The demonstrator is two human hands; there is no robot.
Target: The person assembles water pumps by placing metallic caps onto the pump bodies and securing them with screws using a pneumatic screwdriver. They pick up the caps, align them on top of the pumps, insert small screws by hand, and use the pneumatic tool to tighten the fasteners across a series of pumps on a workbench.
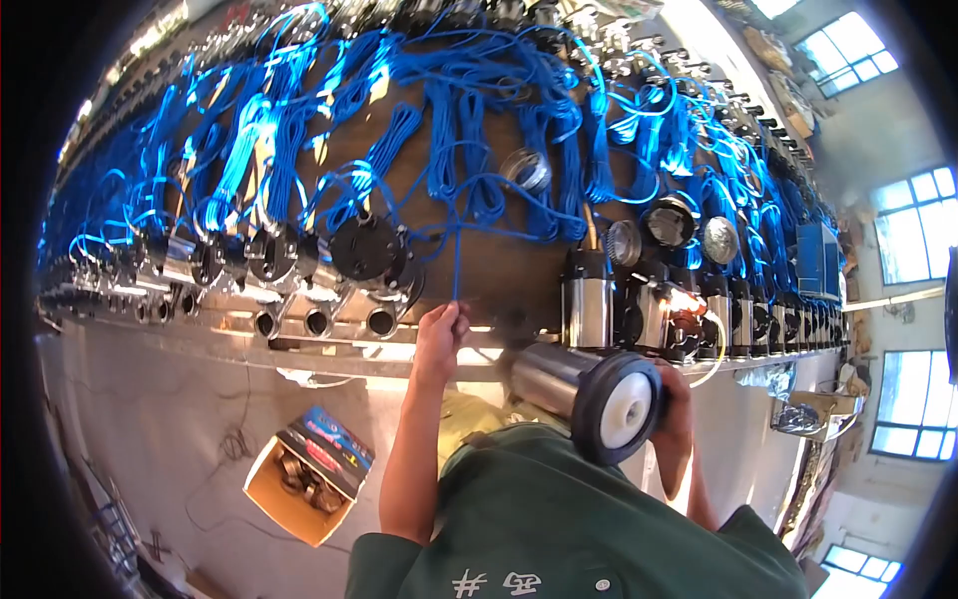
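Note:
Pinched in my left hand is a blue cable, which runs up from my fingertips to the coils on the bench. My right hand grips a steel cylindrical pump body from its right side, near the end. That end carries a thick black ring around a white round part with a hub at its centre. The cylinder lies tilted over the bench's near edge, and its far end is blurred. My right fingers are partly hidden behind the black ring.
Bundled blue cable coils cover the bench. Rows of steel pumps line its near edge; a black-topped pump stands left of my left hand. Metal strainer cups lie at right. An open cardboard box with metal parts sits on the floor.

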